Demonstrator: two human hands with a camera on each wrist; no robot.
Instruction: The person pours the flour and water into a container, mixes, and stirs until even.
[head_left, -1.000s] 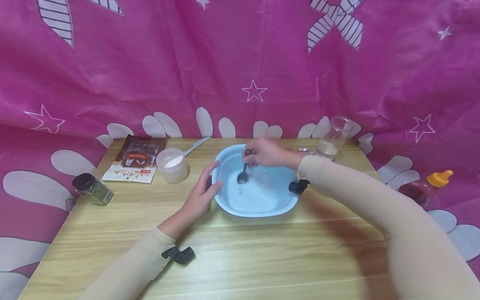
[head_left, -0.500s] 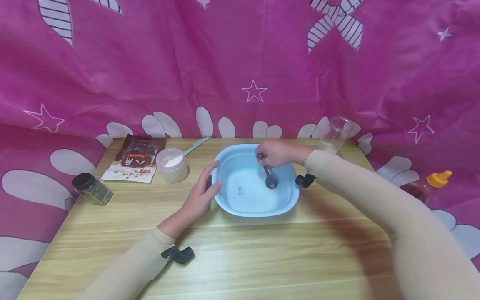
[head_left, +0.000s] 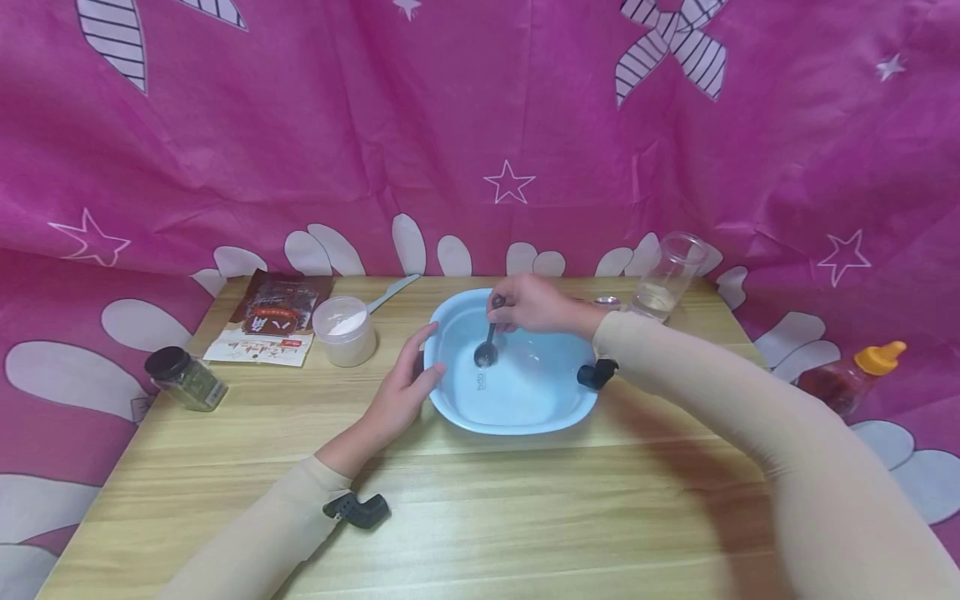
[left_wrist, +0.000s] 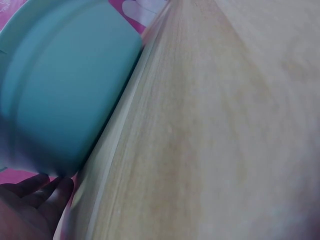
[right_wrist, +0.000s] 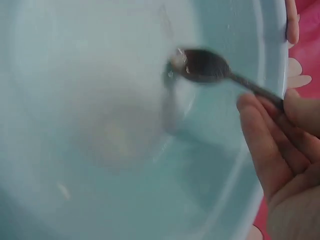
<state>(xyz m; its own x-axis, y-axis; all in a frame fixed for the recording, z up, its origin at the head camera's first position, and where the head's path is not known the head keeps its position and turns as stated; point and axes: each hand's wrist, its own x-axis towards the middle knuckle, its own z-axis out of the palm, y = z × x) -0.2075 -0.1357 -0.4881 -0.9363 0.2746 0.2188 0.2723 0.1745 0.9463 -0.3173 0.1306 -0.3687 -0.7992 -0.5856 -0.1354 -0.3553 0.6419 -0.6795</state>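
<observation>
A light blue plastic basin [head_left: 517,428] stands on the wooden table. My left hand [head_left: 392,398] holds it by its left side, thumb over the rim; in the left wrist view those fingers [left_wrist: 59,192] touch the outer wall. Over the basin's far part, my right hand [head_left: 538,305] pinches the handle of a dark metal spoon [head_left: 486,356]. Its bowl is down inside the basin, near the small printed letters. Seen from the right wrist, the spoon [right_wrist: 204,65] dips by clear liquid, with a whitish cloudy patch [right_wrist: 117,140] on the basin floor.
Left of the basin are a tub [head_left: 345,337] of white powder, a pale blue knife [head_left: 393,292], a brown-and-white packet [head_left: 270,321] and a black-lidded jar [head_left: 187,381]. A clear cup [head_left: 666,279] stands back right. A yellow-capped bottle [head_left: 855,375] is far right.
My right hand carried the spoon rightward across the basin, then back left to about where it was a second ago. The left hand and basin stayed in place.
</observation>
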